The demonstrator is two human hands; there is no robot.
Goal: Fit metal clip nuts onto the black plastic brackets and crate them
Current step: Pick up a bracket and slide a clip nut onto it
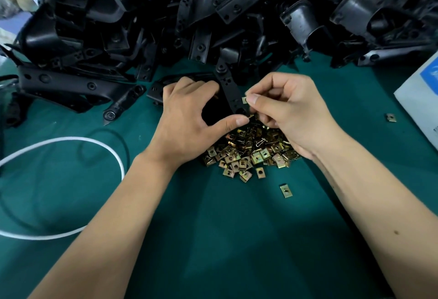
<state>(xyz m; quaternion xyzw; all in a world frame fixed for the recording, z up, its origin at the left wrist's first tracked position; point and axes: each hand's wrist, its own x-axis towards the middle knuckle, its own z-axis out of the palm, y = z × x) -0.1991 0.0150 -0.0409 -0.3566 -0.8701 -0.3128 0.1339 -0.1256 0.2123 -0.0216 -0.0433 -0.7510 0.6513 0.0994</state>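
Left hand (189, 118) hides the bracket's (228, 90) lower body; bracket pile (213, 9) cut off above.

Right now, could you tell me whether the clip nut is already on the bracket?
Not fully on: the right hand pinches the clip nut beside the bracket, which the left hand holds.

The green tabletop (237, 239) carries a heap of black plastic brackets (213, 14), a pile of brass-coloured clip nuts (248, 154), a white cord loop (71, 142) and a white packet (422, 99).
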